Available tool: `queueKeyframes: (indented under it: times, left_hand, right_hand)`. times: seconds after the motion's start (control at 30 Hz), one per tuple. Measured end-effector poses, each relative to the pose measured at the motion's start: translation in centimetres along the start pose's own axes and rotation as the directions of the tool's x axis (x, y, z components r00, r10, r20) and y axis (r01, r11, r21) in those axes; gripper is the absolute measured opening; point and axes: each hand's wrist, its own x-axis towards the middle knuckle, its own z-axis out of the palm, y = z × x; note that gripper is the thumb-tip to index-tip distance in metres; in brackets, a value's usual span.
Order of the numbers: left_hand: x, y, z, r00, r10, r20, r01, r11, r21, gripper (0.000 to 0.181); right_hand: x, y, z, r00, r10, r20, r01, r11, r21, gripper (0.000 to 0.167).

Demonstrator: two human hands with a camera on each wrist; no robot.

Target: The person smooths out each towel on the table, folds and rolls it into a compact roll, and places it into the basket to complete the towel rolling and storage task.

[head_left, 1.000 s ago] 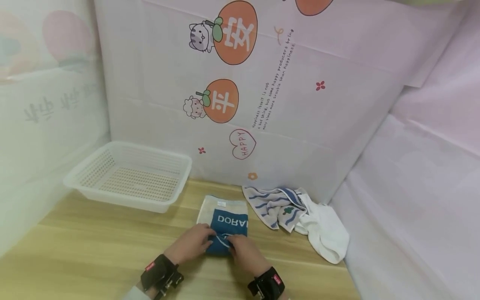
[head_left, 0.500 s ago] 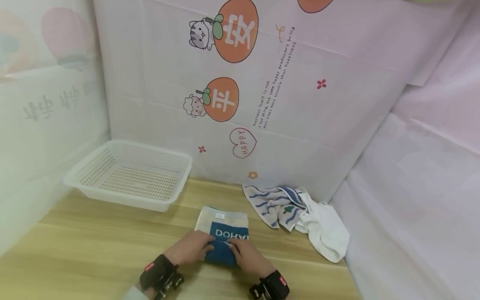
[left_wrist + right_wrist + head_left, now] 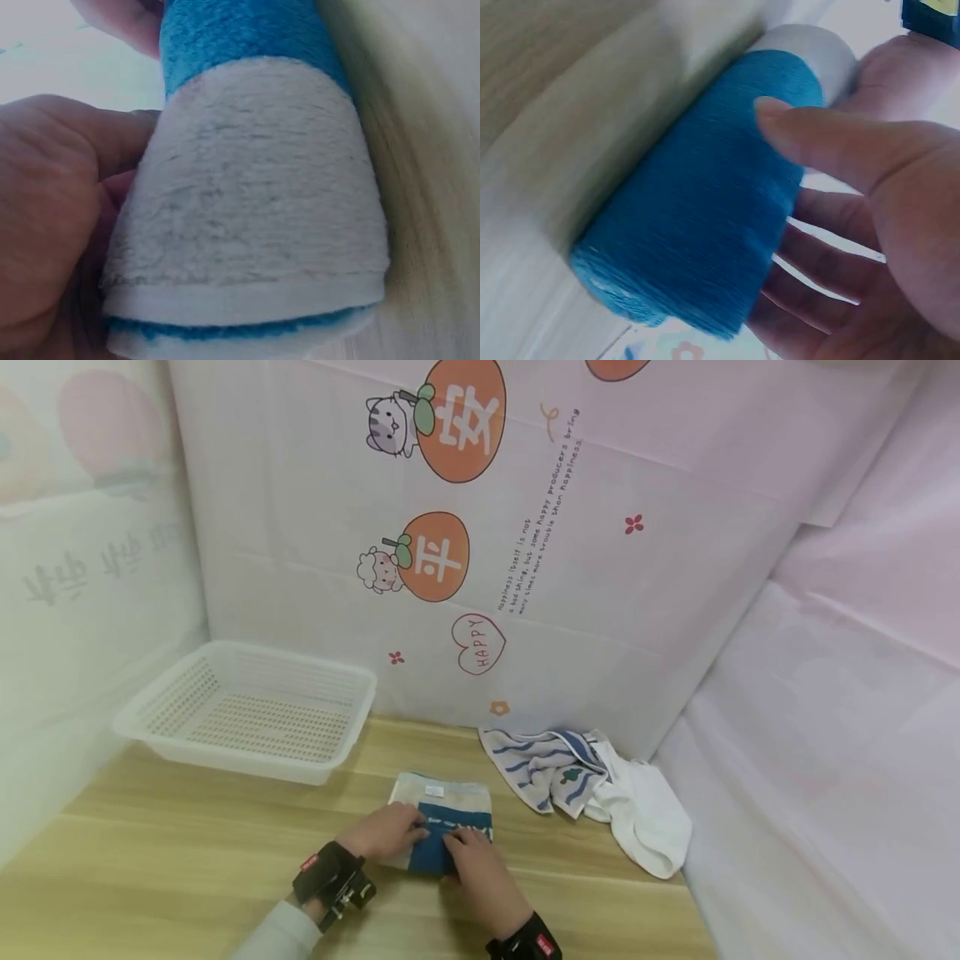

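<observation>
Towel (image 3: pixel 433 853), blue-cream, between and beyond left hand (image 3: pixel 384 833) and right hand (image 3: pixel 482 870); both hands pinching near part.

Lettering (image 3: pixel 477 830) on blue towel (image 3: pixel 431 857) partly hidden, tag (image 3: pixel 434 792) too small to read, right wristband (image 3: pixel 529 938) cut off below

Pale sheets (image 3: pixel 660 602) on 3 sides of a wood-grain tabletop (image 3: pixel 217 843) suggest a makeshift booth.

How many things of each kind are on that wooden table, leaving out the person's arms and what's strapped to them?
Towels: 3 (blue-and-beige towel, striped towel, white towel)
Perforated plastic basket: 1
Total: 4
</observation>
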Motion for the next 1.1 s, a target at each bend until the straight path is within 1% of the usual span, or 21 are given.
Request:
queueKeyframes:
  times: [0.07, 0.17, 0.23, 0.3, 0.4, 0.47, 0.57, 0.63, 0.73, 0.83, 0.9, 0.97, 1.03, 1.1]
  left_hand:
    - [0.1, 0.2, -0.1, 1.0, 0.008, -0.03, -0.008, 1.0, -0.003, 0.019]
    - [-0.1, 0.7, -0.1, 0.995, 0.039, -0.097, -0.035, 0.999, 0.035, 0.018]
    - [-0.3, 1.1, -0.1, 0.988, 0.073, -0.135, -0.06, 0.994, 0.094, 0.017]
    - [-0.5, 1.5, 0.1, 0.98, 0.109, -0.166, -0.082, 0.984, 0.161, 0.02]
    - [-0.8, 1.9, 0.3, 0.972, 0.145, -0.186, -0.094, 0.961, 0.26, 0.031]
    - [-1.0, 1.9, 0.5, 0.968, 0.16, -0.193, -0.097, 0.948, 0.302, 0.039]
    - [-0.9, 1.4, 0.9, 0.963, 0.175, -0.205, -0.098, 0.936, 0.338, 0.042]
    - [-0.6, 0.9, 1.0, 0.96, 0.187, -0.21, -0.104, 0.93, 0.353, 0.04]
    - [0.3, 0.2, 1.0, 0.959, 0.203, -0.199, -0.126, 0.931, 0.341, 0.035]
    - [1.0, -0.4, 0.5, 0.965, 0.204, -0.167, -0.149, 0.943, 0.296, 0.032]
    - [1.5, -0.6, 0.1, 0.973, 0.188, -0.137, -0.149, 0.956, 0.253, 0.031]
    - [2.0, -0.8, -0.4, 0.981, 0.165, -0.105, -0.14, 0.966, 0.217, 0.031]
    - [2.5, -0.8, -0.6, 0.988, 0.14, -0.071, -0.125, 0.975, 0.184, 0.032]
    - [2.9, -0.6, -0.9, 0.992, 0.118, -0.05, -0.11, 0.983, 0.148, 0.032]
  right_hand:
    - [0.4, 0.0, 0.2, 1.0, 0.017, 0.01, -0.017, 1.0, 0.008, 0.052]
    - [1.0, 0.6, 0.2, 1.0, 0.02, 0.017, -0.02, 1.0, 0.021, 0.051]
    - [1.3, 1.1, 0.2, 1.0, 0.006, 0.015, -0.007, 0.999, 0.044, 0.049]
    - [1.7, 1.7, 0.0, 1.0, -0.019, 0.008, 0.019, 0.998, 0.056, 0.046]
    - [2.2, 2.5, -0.2, 0.999, -0.04, 0.013, 0.039, 0.995, 0.092, 0.043]
    - [2.5, 2.9, -0.3, 0.999, -0.045, 0.03, 0.041, 0.993, 0.111, 0.042]
    - [2.9, 3.0, -0.5, 0.998, -0.041, 0.052, 0.034, 0.991, 0.132, 0.041]
    - [3.1, 3.0, -0.5, 0.998, -0.034, 0.046, 0.028, 0.989, 0.144, 0.041]
    - [3.0, 2.9, -0.4, 1.0, -0.024, -0.017, 0.026, 0.994, 0.109, 0.041]
    - [2.7, 2.4, -0.6, 0.996, -0.013, -0.092, 0.015, 1.0, 0.022, 0.044]
    - [2.5, 2.0, -0.9, 0.992, -0.007, -0.123, 0.003, 0.999, -0.033, 0.048]
    - [2.3, 1.6, -1.1, 0.991, 0.0, -0.134, -0.009, 0.998, -0.067, 0.055]
    - [2.3, 1.7, -0.9, 0.99, 0.004, -0.139, -0.015, 0.997, -0.079, 0.06]
    - [2.4, 2.0, -0.6, 0.988, 0.003, -0.155, -0.014, 0.997, -0.075, 0.063]
